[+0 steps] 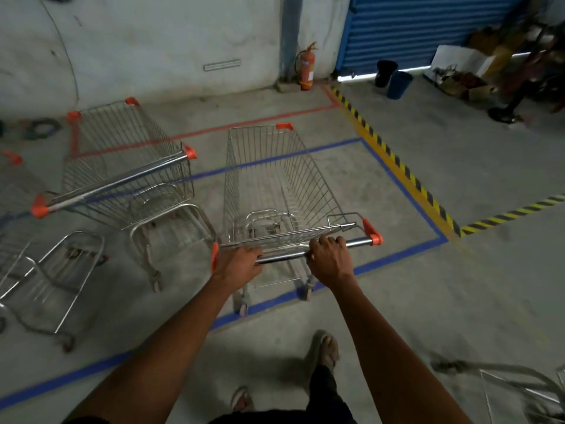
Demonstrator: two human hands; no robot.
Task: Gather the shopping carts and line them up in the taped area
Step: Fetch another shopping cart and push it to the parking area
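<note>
Wire shopping cart (275, 185), chrome mesh with orange corner caps, long axis running away from the person toward the wall; basket sits inside the blue tape outline (406, 191), rear wheels on its near line. Left hand (241, 263) and right hand (328, 258) both curl round the chrome handle bar (356, 242). Second cart (122, 166) parked to the left, angled. A third cart (27, 240) at the left edge is cut off; another at lower right is blurred.

Carts (275, 179) silver wire, orange corner caps (373, 234) — floor tape (406, 191) blue, second outline (244, 122) red; hazard strip (397, 162) yellow-black striped; shutter (428, 26) blue; extinguisher (306, 68) red
</note>
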